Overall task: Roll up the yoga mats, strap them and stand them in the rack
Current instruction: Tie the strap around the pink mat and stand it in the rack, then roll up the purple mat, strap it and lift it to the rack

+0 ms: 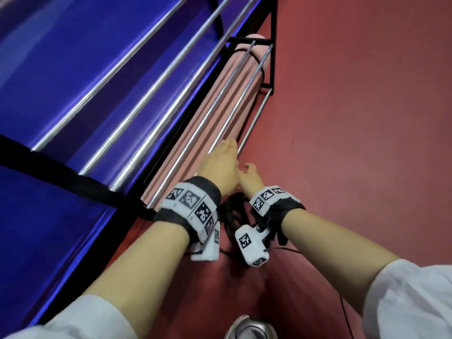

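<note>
- I look down on a dark red floor filling the right half of the frame; a grey shoe tip shows at the bottom centre.
- A black-framed rack with silver bars runs diagonally from lower left to upper centre.
- A rolled blue mat fills the upper left, a black strap across it.
- A rolled pink mat lies behind the bars at centre, a thin black band near its far end.
- My left hand rests on the pink mat's near end, fingers extended, gripping nothing.
- My right hand sits just beside it, fingers loosely curled; I cannot tell whether it holds anything.
</note>
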`<state>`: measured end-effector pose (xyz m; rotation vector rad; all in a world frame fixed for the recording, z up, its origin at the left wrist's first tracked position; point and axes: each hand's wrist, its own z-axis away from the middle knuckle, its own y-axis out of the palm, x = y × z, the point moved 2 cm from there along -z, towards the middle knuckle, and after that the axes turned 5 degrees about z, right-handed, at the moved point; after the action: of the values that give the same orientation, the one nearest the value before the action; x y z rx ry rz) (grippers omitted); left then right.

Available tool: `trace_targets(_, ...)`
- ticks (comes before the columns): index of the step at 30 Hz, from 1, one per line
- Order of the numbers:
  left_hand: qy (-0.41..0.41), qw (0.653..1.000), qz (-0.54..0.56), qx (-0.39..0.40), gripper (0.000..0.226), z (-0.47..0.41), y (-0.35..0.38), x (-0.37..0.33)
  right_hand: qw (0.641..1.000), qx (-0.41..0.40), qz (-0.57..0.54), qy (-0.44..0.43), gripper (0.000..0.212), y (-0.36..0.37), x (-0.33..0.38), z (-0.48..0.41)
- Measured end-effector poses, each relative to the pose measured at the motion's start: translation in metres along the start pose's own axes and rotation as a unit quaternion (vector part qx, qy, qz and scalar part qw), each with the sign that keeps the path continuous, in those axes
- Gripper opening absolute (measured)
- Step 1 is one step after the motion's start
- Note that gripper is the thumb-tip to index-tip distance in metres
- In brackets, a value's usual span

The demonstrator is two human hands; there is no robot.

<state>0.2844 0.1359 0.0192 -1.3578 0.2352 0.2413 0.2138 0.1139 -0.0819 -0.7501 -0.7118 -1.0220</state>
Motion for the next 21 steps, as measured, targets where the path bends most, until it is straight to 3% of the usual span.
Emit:
trace_targets(6, 0.082, 0.994, -0.046, 0.049, 0.055, -0.034, 0.057, -0.070, 0.985, -0.128, 0.086, -0.080, 0.068, -0.121, -0.021, 0.031)
trace_targets(11, 0.192, 0.970, -0.073, 0.128, 0.061, -0.043, 0.109, -0.174, 0.947, -0.255, 0.186, -0.063, 0.065, -0.245, -0.067, 0.088)
trace_targets(17, 0.349, 0.907, -0.096, 0.213, 0.064, 0.003, 0.174, -0.310, 0.896, -0.416, 0.144, 0.064, 0.059, -0.345, -0.165, 0.215)
trace_targets(21, 0.405, 0.870, -0.108, 0.258, 0.065, 0.043, 0.208, -0.362, 0.870, -0.460, 0.072, 0.160, 0.062, -0.357, -0.223, 0.280)
